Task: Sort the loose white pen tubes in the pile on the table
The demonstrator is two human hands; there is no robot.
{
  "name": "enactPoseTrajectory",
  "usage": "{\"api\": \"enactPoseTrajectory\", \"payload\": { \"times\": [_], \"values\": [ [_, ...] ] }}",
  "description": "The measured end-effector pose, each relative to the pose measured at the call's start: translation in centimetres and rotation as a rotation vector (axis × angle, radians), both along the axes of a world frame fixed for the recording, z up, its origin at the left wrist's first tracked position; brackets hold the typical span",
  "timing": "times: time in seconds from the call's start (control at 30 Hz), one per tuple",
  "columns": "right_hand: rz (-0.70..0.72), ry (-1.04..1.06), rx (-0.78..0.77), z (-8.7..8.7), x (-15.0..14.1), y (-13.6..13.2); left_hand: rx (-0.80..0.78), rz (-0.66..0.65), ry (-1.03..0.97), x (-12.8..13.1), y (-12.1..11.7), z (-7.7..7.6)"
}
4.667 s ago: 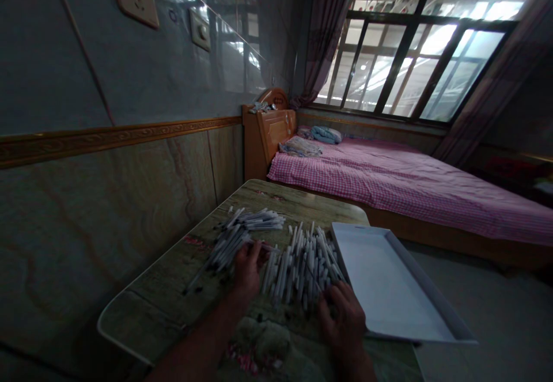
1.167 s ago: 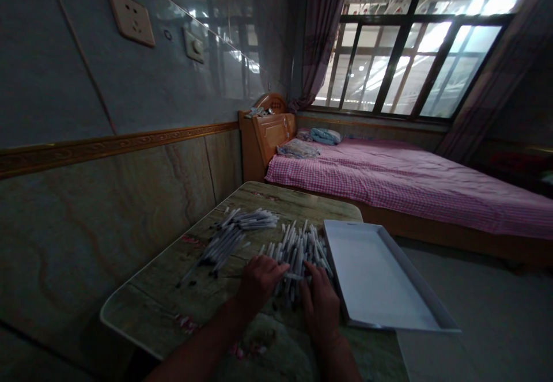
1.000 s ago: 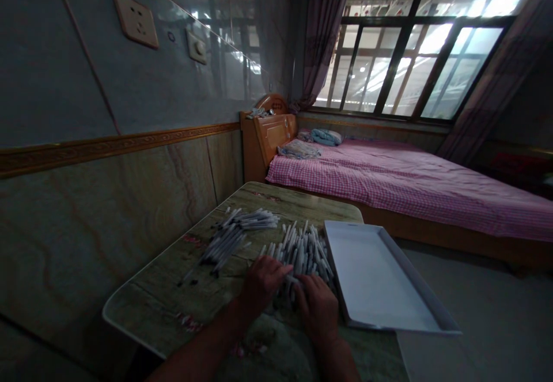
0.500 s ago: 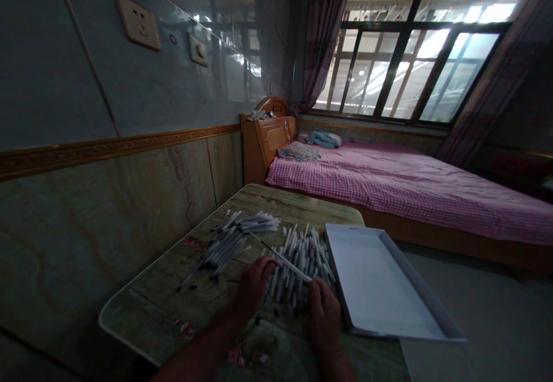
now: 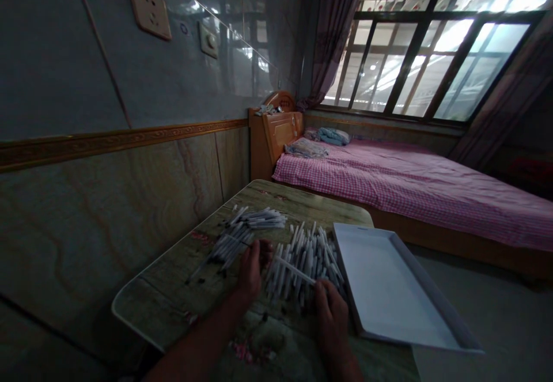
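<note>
- Head-worn camera, looking from above the near edge of the table (image 5: 302,195), facing forward and down.
- Close on the left hand (image 5: 253,269) and right hand (image 5: 331,318), low in the frame.
- The wall (image 5: 108,82) runs along the left; the bed (image 5: 410,192) and window (image 5: 423,65) lie far off to the right.

Left hand (image 5: 253,272) and right hand (image 5: 332,321) at loose white tubes (image 5: 298,272); shallow white tray (image 5: 389,295) just beside

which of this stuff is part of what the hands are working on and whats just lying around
Part of the work:
left hand
right hand
single white stick between them
two heaps of white sticks
probably the white tray beside them

Just lying about:
wood-patterned table
pink gingham bed
wall socket
</note>
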State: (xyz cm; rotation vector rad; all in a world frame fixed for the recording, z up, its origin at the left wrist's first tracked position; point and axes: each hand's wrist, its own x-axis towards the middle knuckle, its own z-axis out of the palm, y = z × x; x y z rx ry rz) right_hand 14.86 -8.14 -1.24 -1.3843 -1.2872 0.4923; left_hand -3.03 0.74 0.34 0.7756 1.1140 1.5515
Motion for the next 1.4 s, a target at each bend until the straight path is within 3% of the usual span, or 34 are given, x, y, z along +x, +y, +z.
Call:
{"api": "enactPoseTrajectory", "payload": {
  "times": [0.13, 0.33, 0.5, 0.7, 0.83, 0.93, 1.0, 1.17, 1.4],
  "values": [
    [-0.112, 0.077, 0.007, -0.1, 0.3, 0.0, 0.039, 0.072, 0.183, -1.2, 0.3, -0.2],
    [-0.154, 0.120, -0.025, -0.6, 0.7, 0.2, 0.039, -0.110, 1.022, -1.0, -0.8, -0.6],
    [-0.158, 0.127, -0.008, -0.6, 0.7, 0.2, 0.021, -0.159, 1.345, -0.5, -1.6, 0.2],
    [-0.143, 0.112, -0.019, -0.4, 0.6, 0.2, 0.123, -0.200, 1.428, -0.5, -2.2, 0.7],
    [-0.133, 0.103, -0.027, -0.2, 0.5, 0.2, 0.263, -0.089, 1.464, -0.7, -2.0, 0.5],
    [-0.141, 0.078, -0.038, -0.1, 0.4, 0.1, 0.250, 0.022, 1.480, -0.9, -1.4, -0.1],
    [-0.142, 0.063, -0.042, -0.1, 0.4, 0.1, 0.226, 0.032, 1.435, -1.0, -1.1, -0.9],
    [-0.131, 0.026, -0.051, -0.2, 0.3, 0.2, 0.297, -0.083, 1.168, -0.5, -0.8, -2.4],
    [-0.098, 0.007, -0.020, -0.2, 0.3, 0.2, 0.205, -0.103, 1.044, -0.7, -0.2, -2.1]
  ]
}}
